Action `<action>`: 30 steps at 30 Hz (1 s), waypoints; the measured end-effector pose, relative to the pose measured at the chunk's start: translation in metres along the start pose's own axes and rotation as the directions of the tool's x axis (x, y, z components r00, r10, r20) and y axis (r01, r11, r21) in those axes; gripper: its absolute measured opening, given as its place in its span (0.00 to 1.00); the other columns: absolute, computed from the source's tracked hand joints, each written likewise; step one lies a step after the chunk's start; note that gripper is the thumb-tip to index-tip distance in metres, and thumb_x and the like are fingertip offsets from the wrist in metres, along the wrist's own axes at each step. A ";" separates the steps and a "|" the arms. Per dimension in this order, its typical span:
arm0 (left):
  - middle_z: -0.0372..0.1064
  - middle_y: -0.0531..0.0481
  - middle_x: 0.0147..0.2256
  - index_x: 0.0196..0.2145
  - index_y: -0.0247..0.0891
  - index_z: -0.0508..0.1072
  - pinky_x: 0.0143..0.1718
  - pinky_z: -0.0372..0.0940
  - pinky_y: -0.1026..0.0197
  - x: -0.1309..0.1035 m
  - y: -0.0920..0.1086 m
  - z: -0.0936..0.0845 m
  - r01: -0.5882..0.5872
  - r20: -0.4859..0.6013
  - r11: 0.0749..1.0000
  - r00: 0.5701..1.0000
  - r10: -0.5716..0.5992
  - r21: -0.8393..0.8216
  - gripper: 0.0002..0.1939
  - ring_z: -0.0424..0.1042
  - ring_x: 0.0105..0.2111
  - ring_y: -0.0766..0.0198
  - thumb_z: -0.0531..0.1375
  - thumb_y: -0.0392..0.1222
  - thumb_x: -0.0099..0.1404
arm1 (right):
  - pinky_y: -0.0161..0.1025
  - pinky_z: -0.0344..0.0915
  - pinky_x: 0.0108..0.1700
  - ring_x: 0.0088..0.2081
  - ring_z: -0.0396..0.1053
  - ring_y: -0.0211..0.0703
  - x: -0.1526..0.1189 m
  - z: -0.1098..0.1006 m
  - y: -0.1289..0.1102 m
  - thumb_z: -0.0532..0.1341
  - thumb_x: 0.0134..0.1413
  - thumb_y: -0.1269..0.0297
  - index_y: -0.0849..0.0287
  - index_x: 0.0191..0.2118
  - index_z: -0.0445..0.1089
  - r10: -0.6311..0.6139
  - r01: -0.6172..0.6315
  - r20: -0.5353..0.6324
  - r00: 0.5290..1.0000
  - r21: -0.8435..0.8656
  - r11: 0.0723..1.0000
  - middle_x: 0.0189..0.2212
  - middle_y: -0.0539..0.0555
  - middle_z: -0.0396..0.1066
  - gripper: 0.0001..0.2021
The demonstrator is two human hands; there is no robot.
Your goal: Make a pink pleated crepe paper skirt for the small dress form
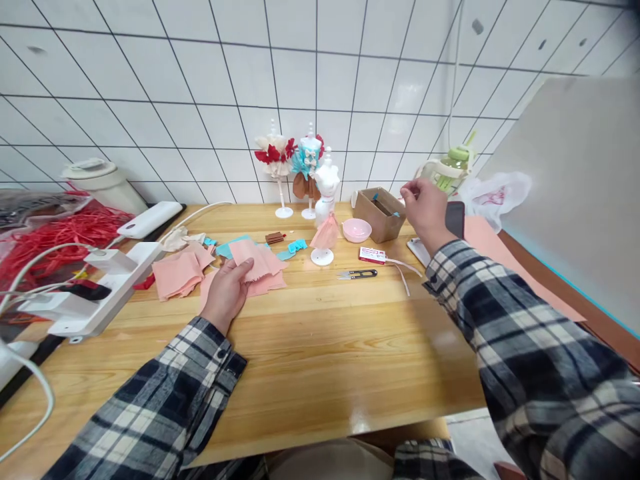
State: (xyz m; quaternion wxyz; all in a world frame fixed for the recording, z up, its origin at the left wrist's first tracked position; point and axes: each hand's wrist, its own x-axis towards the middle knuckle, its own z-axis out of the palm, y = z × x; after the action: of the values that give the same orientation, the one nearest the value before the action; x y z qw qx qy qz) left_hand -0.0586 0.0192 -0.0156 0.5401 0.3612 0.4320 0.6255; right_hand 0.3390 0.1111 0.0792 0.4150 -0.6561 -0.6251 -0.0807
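Note:
My left hand (227, 293) is closed on a piece of pink crepe paper (249, 259) with a ragged edge, held just above other pink pieces. At the right, my right hand (426, 205) is raised beside a brown cardboard box (387, 227), fingertips pinched together; what they hold, if anything, is too small to make out. Between my hands stands a small white dress form (326, 183) with a pink paper skirt (327, 232) around its lower part. Thread snips (357, 274) and a small red-and-white packet (373, 255) with white strips (404, 270) lie in front of the box.
Two dressed mini forms (277, 157) (307, 160) stand by the tiled wall. A pink bowl (357, 230) sits by the box. Folded pink paper (177, 273) and blue scraps (297, 245) lie leftward. A power strip (107, 290) with cables is far left; a green-lidded bottle (450, 167) stands behind my right hand.

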 end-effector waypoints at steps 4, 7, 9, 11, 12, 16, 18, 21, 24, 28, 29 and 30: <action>0.78 0.49 0.35 0.36 0.38 0.76 0.44 0.73 0.51 -0.001 0.000 0.001 -0.002 0.001 1.000 1.000 0.002 -0.004 0.13 0.76 0.42 0.54 0.69 0.41 0.51 | 0.42 0.61 0.37 0.35 0.71 0.51 0.007 0.020 0.009 0.61 0.52 0.62 0.62 0.36 0.77 0.081 -0.049 0.157 0.984 -0.198 0.979 0.33 0.60 0.78 0.11; 0.78 0.49 0.35 0.38 0.37 0.76 0.45 0.73 0.51 -0.001 0.000 0.001 -0.006 0.001 1.000 1.000 0.006 -0.010 0.14 0.76 0.42 0.54 0.68 0.40 0.52 | 0.41 0.60 0.37 0.37 0.71 0.50 0.005 0.029 0.011 0.58 0.50 0.69 0.57 0.44 0.77 0.096 -0.041 0.204 0.974 -0.259 0.965 0.37 0.56 0.79 0.15; 0.78 0.48 0.35 0.38 0.36 0.77 0.45 0.73 0.51 0.000 -0.001 0.001 -0.001 0.005 1.000 1.000 0.002 -0.017 0.15 0.76 0.43 0.54 0.68 0.40 0.52 | 0.42 0.60 0.40 0.40 0.70 0.49 0.003 0.031 0.010 0.56 0.52 0.72 0.53 0.49 0.75 0.070 -0.015 0.219 0.973 -0.244 0.970 0.39 0.53 0.79 0.20; 0.78 0.48 0.35 0.39 0.36 0.77 0.45 0.73 0.52 0.001 -0.002 0.001 0.003 0.010 1.000 1.000 -0.003 -0.025 0.15 0.76 0.43 0.54 0.68 0.40 0.52 | 0.45 0.58 0.44 0.43 0.68 0.52 0.001 0.031 0.010 0.55 0.55 0.69 0.53 0.49 0.76 0.028 0.029 0.217 0.976 -0.257 0.966 0.41 0.55 0.78 0.19; 0.78 0.48 0.35 0.39 0.36 0.77 0.46 0.72 0.52 0.001 -0.003 0.001 0.004 0.012 1.000 1.000 -0.004 -0.029 0.15 0.76 0.43 0.54 0.68 0.39 0.52 | 0.47 0.58 0.45 0.45 0.67 0.54 -0.001 0.031 0.010 0.55 0.56 0.67 0.55 0.47 0.77 0.005 0.055 0.212 0.977 -0.274 0.960 0.41 0.58 0.77 0.17; 0.78 0.48 0.35 0.40 0.35 0.77 0.47 0.72 0.52 0.003 -0.005 0.000 0.001 0.014 0.999 1.000 -0.001 -0.038 0.15 0.76 0.44 0.54 0.68 0.39 0.53 | 0.54 0.56 0.47 0.46 0.63 0.59 -0.010 0.027 0.010 0.53 0.60 0.63 0.60 0.43 0.79 -0.065 0.130 0.211 0.975 -0.309 0.942 0.40 0.63 0.76 0.17; 0.78 0.48 0.35 0.40 0.35 0.77 0.47 0.72 0.52 0.003 -0.005 0.000 0.000 0.018 0.999 1.000 0.000 -0.039 0.15 0.76 0.44 0.54 0.68 0.39 0.53 | 0.55 0.56 0.48 0.47 0.62 0.59 -0.019 0.020 0.007 0.51 0.60 0.68 0.58 0.46 0.77 -0.121 0.172 0.195 0.973 -0.273 0.947 0.44 0.61 0.76 0.18; 0.78 0.48 0.36 0.41 0.36 0.77 0.47 0.71 0.53 0.003 -0.004 0.000 -0.004 0.020 0.999 1.000 0.005 -0.037 0.15 0.76 0.44 0.54 0.68 0.39 0.53 | 0.56 0.53 0.53 0.53 0.61 0.57 -0.046 0.002 -0.007 0.50 0.61 0.70 0.55 0.58 0.68 -0.295 0.291 0.013 0.956 -0.211 0.933 0.53 0.58 0.71 0.22; 0.79 0.47 0.37 0.41 0.36 0.77 0.47 0.71 0.53 0.003 -0.004 0.000 -0.008 0.020 0.999 1.000 0.009 -0.032 0.15 0.76 0.44 0.54 0.67 0.39 0.54 | 0.52 0.55 0.52 0.47 0.66 0.52 -0.091 -0.016 -0.035 0.54 0.62 0.64 0.55 0.51 0.72 -0.530 0.528 -0.051 0.847 -0.050 0.848 0.45 0.59 0.74 0.15; 0.79 0.47 0.38 0.41 0.36 0.77 0.48 0.71 0.53 0.003 -0.006 0.001 -0.009 0.025 1.000 1.000 0.009 -0.018 0.15 0.75 0.45 0.53 0.67 0.39 0.54 | 0.42 0.61 0.42 0.37 0.67 0.43 -0.159 -0.021 -0.078 0.57 0.63 0.65 0.52 0.46 0.75 -0.781 0.660 0.278 0.559 0.420 0.623 0.35 0.53 0.75 0.11; 0.79 0.47 0.38 0.41 0.36 0.77 0.48 0.71 0.52 0.003 -0.006 0.001 -0.010 0.025 1.000 1.000 0.011 -0.015 0.15 0.75 0.45 0.53 0.67 0.39 0.54 | 0.41 0.62 0.41 0.36 0.67 0.42 -0.172 -0.018 -0.085 0.57 0.63 0.64 0.53 0.44 0.75 -0.782 0.600 0.340 0.523 0.504 0.621 0.33 0.53 0.75 0.10; 0.78 0.47 0.38 0.41 0.36 0.77 0.48 0.71 0.52 0.003 -0.006 0.001 -0.012 0.025 1.000 1.000 0.012 -0.012 0.15 0.75 0.45 0.53 0.67 0.39 0.54 | 0.39 0.62 0.41 0.36 0.68 0.42 -0.183 -0.015 -0.091 0.58 0.62 0.63 0.54 0.43 0.76 -0.770 0.529 0.400 0.497 0.563 0.635 0.32 0.52 0.75 0.10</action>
State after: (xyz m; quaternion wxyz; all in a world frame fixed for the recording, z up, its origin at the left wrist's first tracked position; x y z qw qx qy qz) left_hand -0.0562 0.0221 -0.0209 0.5436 0.3685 0.4194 0.6268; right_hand 0.2265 -0.0480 0.0149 0.2410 -0.2625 -0.9290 0.1000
